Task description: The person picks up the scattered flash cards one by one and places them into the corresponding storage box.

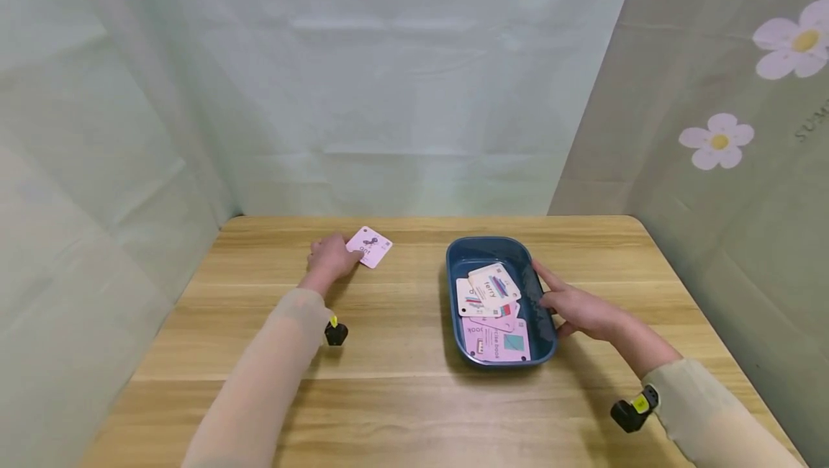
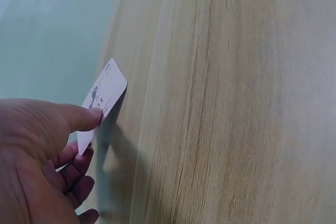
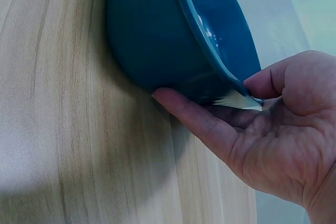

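Near the table's far edge my left hand (image 1: 332, 257) pinches a pink picture card (image 1: 376, 243) printed "ant". In the left wrist view the thumb lies over the card (image 2: 108, 87), with fingertips under it and the card tilted above the wood. My right hand (image 1: 583, 309) grips the right side of a dark blue basin (image 1: 456, 331). The right wrist view has the thumb on the rim of the basin (image 3: 152, 35) and a finger against its outer wall. Several cards lie overlapping in the basin, among them a cream "ferry" card (image 1: 486, 284) and a pink "exercise book" card (image 1: 514, 345).
The basin stands on a wooden table (image 1: 388, 410), right of its middle. Pale cloth (image 1: 401, 93) hangs behind and at both sides, with white flowers (image 1: 717, 141) on the right one. A small black camera (image 1: 335, 331) is worn on each wrist.
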Demonstrator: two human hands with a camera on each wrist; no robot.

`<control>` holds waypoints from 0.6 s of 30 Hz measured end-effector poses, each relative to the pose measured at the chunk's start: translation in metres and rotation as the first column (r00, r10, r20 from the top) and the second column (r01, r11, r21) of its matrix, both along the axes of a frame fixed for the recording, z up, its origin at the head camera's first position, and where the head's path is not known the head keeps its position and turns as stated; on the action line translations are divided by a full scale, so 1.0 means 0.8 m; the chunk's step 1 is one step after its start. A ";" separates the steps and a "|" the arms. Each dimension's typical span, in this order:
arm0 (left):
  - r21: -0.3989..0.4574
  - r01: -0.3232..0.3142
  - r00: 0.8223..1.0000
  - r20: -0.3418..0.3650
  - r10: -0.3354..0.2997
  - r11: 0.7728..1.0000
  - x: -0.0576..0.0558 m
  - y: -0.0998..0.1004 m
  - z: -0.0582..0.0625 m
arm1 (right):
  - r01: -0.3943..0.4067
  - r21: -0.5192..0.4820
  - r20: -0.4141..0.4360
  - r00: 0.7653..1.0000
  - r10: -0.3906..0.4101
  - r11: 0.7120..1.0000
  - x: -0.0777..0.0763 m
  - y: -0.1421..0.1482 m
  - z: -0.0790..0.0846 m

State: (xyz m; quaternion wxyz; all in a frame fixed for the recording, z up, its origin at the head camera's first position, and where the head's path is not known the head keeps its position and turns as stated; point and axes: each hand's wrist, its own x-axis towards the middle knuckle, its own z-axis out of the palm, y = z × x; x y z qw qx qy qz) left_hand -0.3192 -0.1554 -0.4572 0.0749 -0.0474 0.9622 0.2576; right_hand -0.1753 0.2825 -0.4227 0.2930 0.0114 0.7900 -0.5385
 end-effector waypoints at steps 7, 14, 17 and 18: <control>-0.014 0.013 1.000 0.002 -0.013 1.000 0.000 -0.006 0.004 | 0.000 -0.001 -0.002 1.000 0.000 1.000 0.001 0.000 -0.001; -0.012 0.020 1.000 -0.002 -0.020 1.000 -0.002 -0.010 0.006 | 0.017 -0.012 0.001 1.000 -0.017 1.000 0.005 0.000 -0.001; 0.002 0.025 1.000 -0.005 -0.025 1.000 -0.001 -0.014 0.008 | 0.009 -0.011 -0.006 1.000 -0.009 1.000 0.006 -0.002 0.000; 0.009 0.027 1.000 -0.008 -0.027 1.000 -0.001 -0.015 0.009 | 0.011 -0.013 -0.006 1.000 -0.011 1.000 0.006 -0.003 0.001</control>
